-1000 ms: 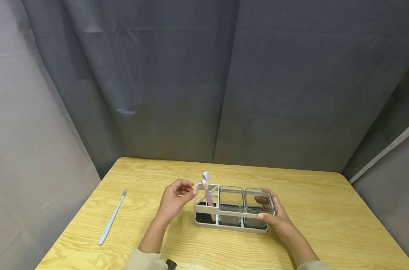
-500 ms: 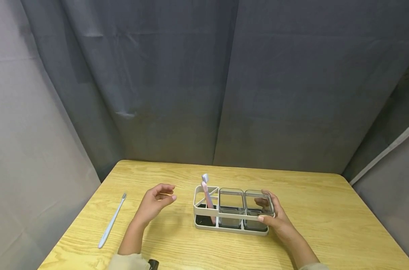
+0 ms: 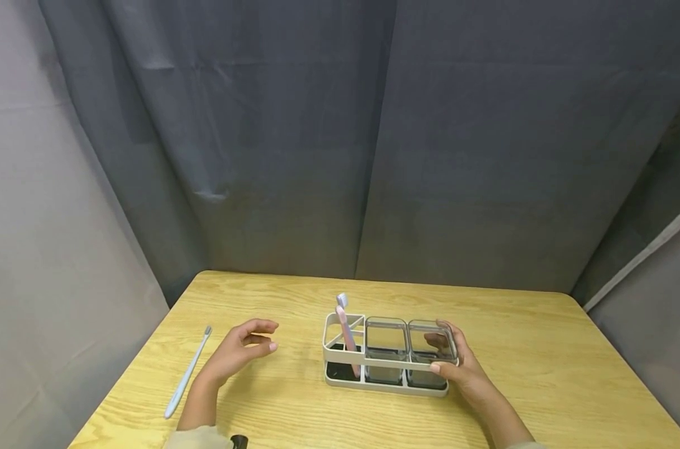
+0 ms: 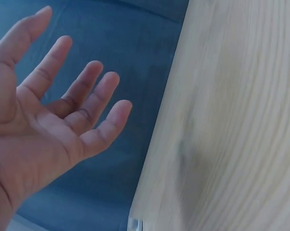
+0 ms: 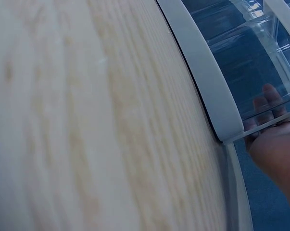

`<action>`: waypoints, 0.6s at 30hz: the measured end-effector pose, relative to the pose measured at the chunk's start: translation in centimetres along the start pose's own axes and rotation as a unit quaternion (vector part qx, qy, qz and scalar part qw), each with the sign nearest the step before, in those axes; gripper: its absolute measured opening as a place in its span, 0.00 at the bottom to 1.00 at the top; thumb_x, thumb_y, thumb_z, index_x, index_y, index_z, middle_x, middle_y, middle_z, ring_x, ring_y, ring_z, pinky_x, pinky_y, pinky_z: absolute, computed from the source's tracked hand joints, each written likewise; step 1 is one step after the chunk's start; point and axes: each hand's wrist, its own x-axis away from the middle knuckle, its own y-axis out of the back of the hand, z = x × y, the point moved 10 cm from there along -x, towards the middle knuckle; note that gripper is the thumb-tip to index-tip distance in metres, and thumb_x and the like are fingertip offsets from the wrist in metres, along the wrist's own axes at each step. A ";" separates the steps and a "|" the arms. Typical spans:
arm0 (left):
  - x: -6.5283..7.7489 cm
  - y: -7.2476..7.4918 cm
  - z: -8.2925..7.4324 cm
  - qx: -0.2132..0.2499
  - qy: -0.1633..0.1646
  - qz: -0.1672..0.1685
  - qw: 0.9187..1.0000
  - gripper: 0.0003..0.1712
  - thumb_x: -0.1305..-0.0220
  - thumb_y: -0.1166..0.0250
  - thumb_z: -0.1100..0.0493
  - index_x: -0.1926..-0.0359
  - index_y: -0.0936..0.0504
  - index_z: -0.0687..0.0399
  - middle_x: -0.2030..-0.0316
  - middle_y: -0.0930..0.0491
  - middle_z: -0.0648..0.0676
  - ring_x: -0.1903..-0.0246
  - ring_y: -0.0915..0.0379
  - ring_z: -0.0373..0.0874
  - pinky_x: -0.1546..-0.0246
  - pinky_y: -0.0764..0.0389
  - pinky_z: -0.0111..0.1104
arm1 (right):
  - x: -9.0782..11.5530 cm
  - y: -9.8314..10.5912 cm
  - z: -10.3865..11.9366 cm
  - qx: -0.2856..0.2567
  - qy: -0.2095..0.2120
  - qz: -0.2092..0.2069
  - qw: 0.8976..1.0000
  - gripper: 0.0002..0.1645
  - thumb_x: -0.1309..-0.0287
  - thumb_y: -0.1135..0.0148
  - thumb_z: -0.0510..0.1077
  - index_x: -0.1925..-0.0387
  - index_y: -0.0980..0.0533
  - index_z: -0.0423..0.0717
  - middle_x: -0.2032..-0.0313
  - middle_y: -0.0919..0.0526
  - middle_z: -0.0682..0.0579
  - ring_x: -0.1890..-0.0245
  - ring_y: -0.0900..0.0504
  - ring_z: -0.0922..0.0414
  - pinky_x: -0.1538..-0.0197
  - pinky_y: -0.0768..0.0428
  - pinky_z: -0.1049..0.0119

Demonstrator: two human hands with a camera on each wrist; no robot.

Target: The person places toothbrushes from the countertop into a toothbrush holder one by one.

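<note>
Toothbrush rack (image 3: 387, 362), any lettering unreadable, is gripped by the right hand (image 3: 466, 369), the left hand (image 3: 240, 350) loosely spread.

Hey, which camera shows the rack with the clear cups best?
The head view: it shows nearly the whole rack, though the right hand hides part of one end. The right wrist view shows only a cropped end up close; in the left wrist view I can't make out any of it.
</note>
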 end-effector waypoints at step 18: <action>1.9 2.9 1.7 -0.017 0.049 0.009 0.999 0.27 0.40 0.35 0.56 0.40 0.29 0.55 0.42 0.33 0.60 0.49 0.33 0.55 0.51 0.28 0.44 | -0.1 0.0 0.3 -0.006 0.007 0.010 1.000 0.48 0.50 0.41 0.31 0.32 0.53 0.45 0.41 0.42 0.30 0.41 0.40 0.39 0.48 0.29 0.63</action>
